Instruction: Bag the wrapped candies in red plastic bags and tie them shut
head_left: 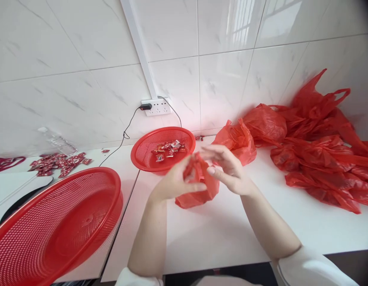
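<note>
In the head view, the red plastic bag (197,199) stands on the white bench (202,242), between the person's two hands, its gathered mouth facing up. The left hand (176,179) is at the bag's left side, its grip partly open, with the thumb lying across the front of the bag and the fingers up by the mouth. The right hand (228,169) is at the other side of the mouth, fingers curved and parted from the thumb in a partly open grip; the thumb tip is at the bag's edge, but whether it pinches the plastic I cannot tell.

Just beyond the left hand sits the small red basket (135,155), with wrapped pieces (173,149) scattered inside it. The large red basket (117,180) is at the left, with a heap of red packets (57,163) and a clear bottle (57,141) behind it. Near the right hand, on its far side, is an upright red bag (245,145), and more red bags (324,167) are piled farther right. On the tiled wall (172,75), a socket strip (158,107) holds a black plug (146,107).
</note>
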The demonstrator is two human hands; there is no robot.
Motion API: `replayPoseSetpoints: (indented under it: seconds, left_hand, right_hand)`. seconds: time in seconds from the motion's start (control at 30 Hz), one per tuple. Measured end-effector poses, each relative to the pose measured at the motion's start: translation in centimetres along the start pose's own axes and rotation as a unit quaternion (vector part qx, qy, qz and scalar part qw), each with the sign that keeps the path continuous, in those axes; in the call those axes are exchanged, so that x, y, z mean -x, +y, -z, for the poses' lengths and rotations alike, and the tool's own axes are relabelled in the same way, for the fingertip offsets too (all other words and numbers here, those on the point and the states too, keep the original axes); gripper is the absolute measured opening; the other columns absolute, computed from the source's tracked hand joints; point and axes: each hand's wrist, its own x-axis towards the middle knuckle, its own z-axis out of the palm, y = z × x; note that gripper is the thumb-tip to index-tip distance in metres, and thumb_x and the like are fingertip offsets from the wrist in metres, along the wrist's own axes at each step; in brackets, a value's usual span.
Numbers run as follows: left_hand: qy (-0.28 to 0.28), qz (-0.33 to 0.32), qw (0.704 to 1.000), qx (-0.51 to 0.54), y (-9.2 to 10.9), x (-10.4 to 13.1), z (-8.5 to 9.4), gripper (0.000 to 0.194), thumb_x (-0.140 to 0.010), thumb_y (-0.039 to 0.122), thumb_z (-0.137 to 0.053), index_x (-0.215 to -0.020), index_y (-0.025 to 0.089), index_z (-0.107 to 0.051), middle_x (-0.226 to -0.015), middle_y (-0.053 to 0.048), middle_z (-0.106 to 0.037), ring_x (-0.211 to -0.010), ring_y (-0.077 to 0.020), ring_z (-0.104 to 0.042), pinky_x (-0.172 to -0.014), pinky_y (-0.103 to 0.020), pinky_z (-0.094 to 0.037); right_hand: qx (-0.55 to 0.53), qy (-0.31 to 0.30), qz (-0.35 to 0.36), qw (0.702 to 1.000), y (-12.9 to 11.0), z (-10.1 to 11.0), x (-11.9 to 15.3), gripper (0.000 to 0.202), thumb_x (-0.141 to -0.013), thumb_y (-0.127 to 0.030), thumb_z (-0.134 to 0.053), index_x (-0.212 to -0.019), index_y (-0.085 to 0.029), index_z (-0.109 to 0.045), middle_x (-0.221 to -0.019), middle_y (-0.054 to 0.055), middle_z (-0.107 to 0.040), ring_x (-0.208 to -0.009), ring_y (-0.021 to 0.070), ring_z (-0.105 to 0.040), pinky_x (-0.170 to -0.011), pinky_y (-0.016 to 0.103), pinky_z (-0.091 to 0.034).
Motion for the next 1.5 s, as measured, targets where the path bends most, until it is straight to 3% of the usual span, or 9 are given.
replayPoseSetpoints:
  seconds: [0.13, 0.4, 0.6, 0.7, 0.77, 0.93, 1.0, 1.23, 1.5]
  left_hand:
    - [-0.025, 0.031, 0.999, -0.022, 0.0, -0.5, -2.5, 0.013, -0.083, 0.029, -0.065, -0.086, 0.018, -0.072, -0.082, -0.006, -0.065, -0.082, -0.0197, -0.061, -0.071, -0.027, -0.049]
    - [0.01, 0.093, 0.993, 0.07, -1.0, -1.0, -1.7, 0.033, -0.09, 0.043, -0.055, -0.079, 0.014, -0.067, -0.074, -0.004, -0.061, -0.045, -0.0045, -0.04, -0.041, -0.017, -0.034]
    - [0.036, 0.118, 0.973, 0.195, -1.1, -1.5, -0.8, 0.037, -0.092, 0.043, -0.052, -0.118, 0.019, -0.063, -0.042, 0.009, -0.04, -0.031, -0.0047, -0.028, -0.036, -0.016, -0.03]
    - [-0.018, 0.147, 0.957, 0.248, -1.2, -1.8, -0.1, 0.046, -0.095, 0.046, -0.044, -0.128, 0.018, -0.057, -0.049, 0.001, -0.058, -0.028, -0.0044, -0.032, -0.034, -0.016, -0.027]
    - [-0.026, 0.155, 0.945, 0.285, -1.4, -2.0, 0.1, 0.044, -0.095, 0.045, -0.044, -0.128, 0.018, -0.058, -0.066, -0.006, -0.069, -0.029, -0.0027, -0.034, -0.034, -0.015, -0.028]
    - [0.003, 0.152, 0.9, 0.408, -1.4, -2.0, 0.2, 0.029, -0.097, 0.03, -0.044, -0.106, 0.014, -0.066, -0.065, -0.003, -0.063, -0.037, -0.0017, -0.041, -0.042, -0.012, -0.038]
    - [0.012, 0.151, 0.894, 0.421, -1.1, -1.9, 0.2, 0.025, -0.096, 0.027, -0.045, -0.091, 0.014, -0.065, -0.066, -0.001, -0.06, -0.039, -0.0016, -0.043, -0.042, -0.011, -0.039]
    - [-0.052, 0.062, 0.963, 0.255, -0.5, -1.3, -0.8, 0.037, -0.092, 0.047, -0.048, -0.072, 0.017, -0.053, -0.05, 0.004, -0.047, -0.034, -0.0033, -0.033, -0.036, -0.014, -0.03]
    - [0.116, -0.155, 0.981, -0.023, -0.9, -1.1, -0.5, 0.04, -0.097, 0.042, -0.042, -0.073, 0.017, -0.062, -0.069, -0.003, -0.058, -0.065, -0.0137, -0.057, -0.067, -0.028, -0.047]
  right_hand:
    - [0.105, -0.015, 0.064, 0.992, -0.1, -0.2, -0.1, 0.034, -0.093, -0.011, -0.043, -0.12, -0.028, -0.055, -0.107, 0.003, -0.066, -0.105, 0.0185, -0.062, -0.103, 0.044, -0.044]
    - [0.121, -0.065, -0.05, 0.989, 0.8, 1.6, -0.7, 0.022, -0.087, -0.012, -0.05, -0.104, -0.022, -0.06, -0.099, 0.005, -0.066, -0.092, 0.0176, -0.064, -0.084, 0.036, -0.053]
    - [0.008, 0.133, -0.114, 0.984, 2.4, 2.7, -0.9, 0.007, -0.087, -0.025, -0.061, -0.091, -0.02, -0.057, -0.089, 0.003, -0.064, -0.084, 0.0157, -0.065, -0.08, 0.034, -0.055]
    - [-0.039, 0.196, -0.102, 0.975, 2.3, 3.3, -0.8, 0.013, -0.085, -0.03, -0.066, -0.088, -0.022, -0.055, -0.084, 0.002, -0.062, -0.082, 0.0152, -0.064, -0.078, 0.033, -0.056]
    - [-0.07, 0.149, -0.079, 0.983, 1.7, 3.4, -0.5, 0.013, -0.085, -0.03, -0.066, -0.085, -0.023, -0.055, -0.082, 0.002, -0.063, -0.081, 0.0158, -0.065, -0.075, 0.033, -0.056]
    - [-0.059, -0.178, -0.065, 0.98, -0.1, 3.7, 0.3, 0.005, -0.089, -0.019, -0.057, -0.087, -0.022, -0.061, -0.087, 0.004, -0.067, -0.084, 0.0165, -0.066, -0.076, 0.035, -0.056]
    - [-0.034, -0.213, -0.066, 0.974, -0.3, 3.8, 0.3, 0.012, -0.09, -0.016, -0.052, -0.09, -0.022, -0.062, -0.091, 0.005, -0.067, -0.086, 0.016, -0.065, -0.079, 0.035, -0.055]
    - [-0.024, -0.101, -0.104, 0.989, 1.2, 1.5, -0.5, 0.049, -0.084, -0.02, -0.063, -0.13, -0.025, -0.047, -0.124, 0.008, -0.059, -0.12, 0.0207, -0.054, -0.103, 0.044, -0.043]
    - [-0.089, -0.068, -0.177, 0.978, 2.0, 0.0, -0.6, 0.042, -0.081, -0.008, -0.056, -0.12, -0.023, -0.05, -0.084, -0.001, -0.058, -0.082, 0.0138, -0.058, -0.08, 0.032, -0.048]
